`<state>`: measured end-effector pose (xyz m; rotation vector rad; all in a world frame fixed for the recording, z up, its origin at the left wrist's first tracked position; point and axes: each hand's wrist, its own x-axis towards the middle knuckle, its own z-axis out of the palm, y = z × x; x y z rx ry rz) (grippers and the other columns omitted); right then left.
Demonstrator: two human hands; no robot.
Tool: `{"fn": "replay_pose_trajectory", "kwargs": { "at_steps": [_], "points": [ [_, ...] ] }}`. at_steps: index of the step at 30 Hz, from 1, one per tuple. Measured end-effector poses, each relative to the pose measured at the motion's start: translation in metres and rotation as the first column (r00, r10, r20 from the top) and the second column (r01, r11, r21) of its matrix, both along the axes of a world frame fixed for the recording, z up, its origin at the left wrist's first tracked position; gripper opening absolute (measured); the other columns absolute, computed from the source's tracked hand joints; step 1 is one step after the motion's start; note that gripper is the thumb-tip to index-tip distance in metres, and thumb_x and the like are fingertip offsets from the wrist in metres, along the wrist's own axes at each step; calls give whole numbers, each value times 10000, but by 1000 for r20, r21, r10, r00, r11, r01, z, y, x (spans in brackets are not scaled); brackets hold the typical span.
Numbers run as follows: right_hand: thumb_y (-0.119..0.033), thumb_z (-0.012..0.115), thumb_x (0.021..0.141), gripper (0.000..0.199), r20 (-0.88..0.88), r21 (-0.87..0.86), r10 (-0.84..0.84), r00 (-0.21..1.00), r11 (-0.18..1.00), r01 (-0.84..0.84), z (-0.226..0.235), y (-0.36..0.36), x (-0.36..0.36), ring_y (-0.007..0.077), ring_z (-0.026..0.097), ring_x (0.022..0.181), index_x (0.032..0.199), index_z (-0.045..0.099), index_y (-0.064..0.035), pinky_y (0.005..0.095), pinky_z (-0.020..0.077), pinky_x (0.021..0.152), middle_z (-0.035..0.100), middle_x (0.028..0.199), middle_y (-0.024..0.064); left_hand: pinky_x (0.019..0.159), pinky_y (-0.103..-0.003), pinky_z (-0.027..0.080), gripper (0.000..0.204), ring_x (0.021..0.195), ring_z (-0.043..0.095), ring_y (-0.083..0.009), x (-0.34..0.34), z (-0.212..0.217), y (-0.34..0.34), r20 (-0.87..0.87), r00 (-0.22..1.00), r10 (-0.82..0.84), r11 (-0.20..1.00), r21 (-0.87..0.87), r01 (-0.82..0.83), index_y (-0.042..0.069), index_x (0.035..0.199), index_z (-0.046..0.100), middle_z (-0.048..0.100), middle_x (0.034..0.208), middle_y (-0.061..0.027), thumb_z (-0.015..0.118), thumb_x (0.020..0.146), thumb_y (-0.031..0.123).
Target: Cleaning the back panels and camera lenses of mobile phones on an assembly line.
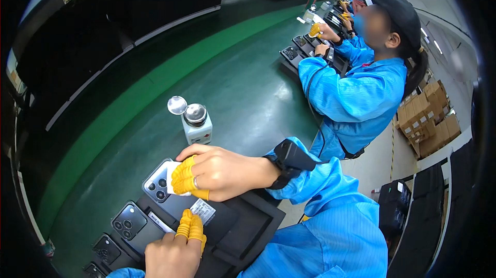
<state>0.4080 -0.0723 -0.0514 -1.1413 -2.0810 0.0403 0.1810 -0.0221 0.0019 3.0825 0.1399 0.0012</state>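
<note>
A grey-blue smartphone (174, 203) lies back side up on a black tray (248, 226), with a white label (203, 211) on its lower part. My right hand (219, 172) wears yellow finger cots and pinches a white wipe (171, 177) against the phone beside its camera lenses. Close to me, my left hand (175, 252) has its yellow-covered fingers together, pressed on the phone's lower part by the label; its thumb is hidden. Left of this phone, a second smartphone (129, 226) rests in the tray, also camera side up.
A white pump bottle (198, 128) with its metal lid flipped up stands on the green table (248, 107) beyond my right hand. More phones (107, 249) lie at the lower left. On the right, a co-worker (356, 87) in blue handles phones; a cable (315, 115) hangs between us.
</note>
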Motion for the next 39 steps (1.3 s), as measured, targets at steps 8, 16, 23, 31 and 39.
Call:
{"fn": "replay_pose_trajectory", "kwargs": {
  "at_steps": [8,16,23,31,39],
  "points": [
    [4,651,774,229,-445,-98,-6,896,994,-42,9,-29,-21,252,647,933,986,694,-73,369,480,886,691,987,86,540,-383,486,225,629,619,-248,-24,23,7,212,949,233,971,5,-240,90,940,691,640,775,-84,721,725,150],
    [-13,666,770,204,-333,-382,16,943,912,-150,-4,-52,-30,259,643,903,957,709,-81,342,511,826,697,956,71,1025,-437,379,455,1258,449,-389,62,-23,62,410,891,193,972,41,-230,-19,1117,611,616,1146,-233,676,827,326],
    [-12,689,752,197,-324,-335,30,946,931,-145,-7,-50,-32,257,657,849,941,710,-62,334,514,803,701,937,74,1111,-432,300,566,1310,397,-386,78,-26,88,-64,952,300,943,-132,-306,-35,1075,666,582,1198,-282,666,810,465],
    [-6,691,744,202,-348,-311,15,937,941,-131,-11,-53,-29,254,659,846,938,710,-59,332,514,787,699,924,80,1138,-431,253,555,1300,414,-394,75,-31,71,59,966,251,967,20,-252,-102,1022,649,598,1144,-299,640,846,424],
    [-1,692,741,207,-365,-304,15,931,943,-135,-11,-53,-29,253,660,849,938,711,-59,336,515,792,698,925,77,1118,-432,291,533,1321,388,-408,73,-25,68,32,961,276,960,34,-277,-98,973,670,586,1152,-321,676,818,412]
  ]
}}
